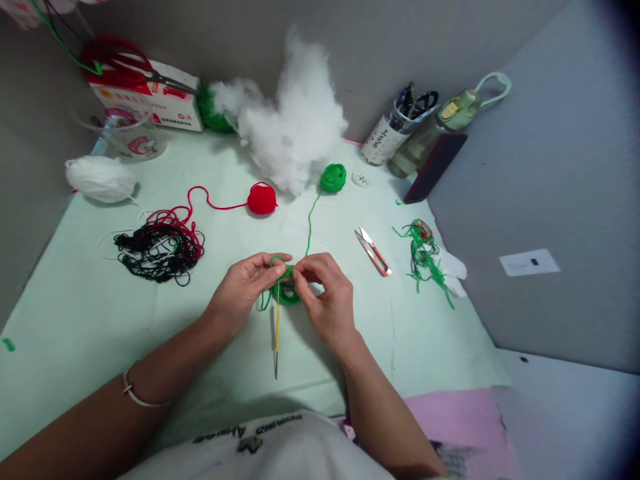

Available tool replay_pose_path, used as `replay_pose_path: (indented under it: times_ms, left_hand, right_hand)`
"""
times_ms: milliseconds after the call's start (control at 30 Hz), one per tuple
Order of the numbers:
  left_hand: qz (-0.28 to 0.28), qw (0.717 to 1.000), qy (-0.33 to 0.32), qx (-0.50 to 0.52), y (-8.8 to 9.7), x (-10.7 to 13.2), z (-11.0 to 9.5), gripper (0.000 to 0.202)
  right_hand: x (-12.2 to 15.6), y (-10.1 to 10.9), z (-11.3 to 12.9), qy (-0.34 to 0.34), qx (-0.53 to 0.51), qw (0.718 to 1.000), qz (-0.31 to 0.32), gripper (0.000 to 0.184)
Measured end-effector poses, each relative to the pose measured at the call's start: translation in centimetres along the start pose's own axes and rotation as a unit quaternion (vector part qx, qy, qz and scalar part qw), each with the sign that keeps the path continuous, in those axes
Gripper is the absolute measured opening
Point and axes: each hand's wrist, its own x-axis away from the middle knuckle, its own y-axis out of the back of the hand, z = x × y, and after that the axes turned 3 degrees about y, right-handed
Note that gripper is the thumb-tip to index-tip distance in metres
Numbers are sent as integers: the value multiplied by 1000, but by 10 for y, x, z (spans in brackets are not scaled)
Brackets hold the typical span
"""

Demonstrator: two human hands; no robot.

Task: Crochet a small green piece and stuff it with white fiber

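My left hand [246, 287] pinches a small piece of green yarn work [286, 292] between thumb and fingers, near the middle of the table. On its other side, my right hand [325, 288] is closed with thumb and forefinger together on the green yarn. A yellow-handled crochet hook [277, 327] points down toward me from the green piece; its upper end is hidden at the work and the left fingertips. From the hands a green strand runs back to a small green yarn ball [333, 178].
Orange thread snips [373, 252] lie right of my hands, with green yarn scraps [425, 250] beyond. Leftward are a black yarn tangle [157, 250], a red ball [261, 199] and a white ball [101, 179]. White stuffing [295, 113], a pen cup [385, 137] and a bottle [415, 147] stand behind.
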Motion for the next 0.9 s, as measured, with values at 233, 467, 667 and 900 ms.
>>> replay_pose_path:
  times_ms: [233, 467, 667, 900]
  left_hand:
    - [-6, 1000, 3, 1, -3, 1, 1, 20]
    - [-3, 1000, -19, -3, -2, 1, 2, 17]
    - [-6, 999, -36, -15, -1, 2, 3, 15]
    - [-8, 1000, -12, -21, -3, 2, -1, 20]
  right_hand:
    - [-2, -1, 1, -71, -85, 994, -5, 11]
    - [-4, 1, 0, -94, -148, 984, 9, 7]
    - [-1, 0, -1, 36, -8, 999, 16, 16]
    - [0, -1, -1, -52, -77, 995, -19, 8]
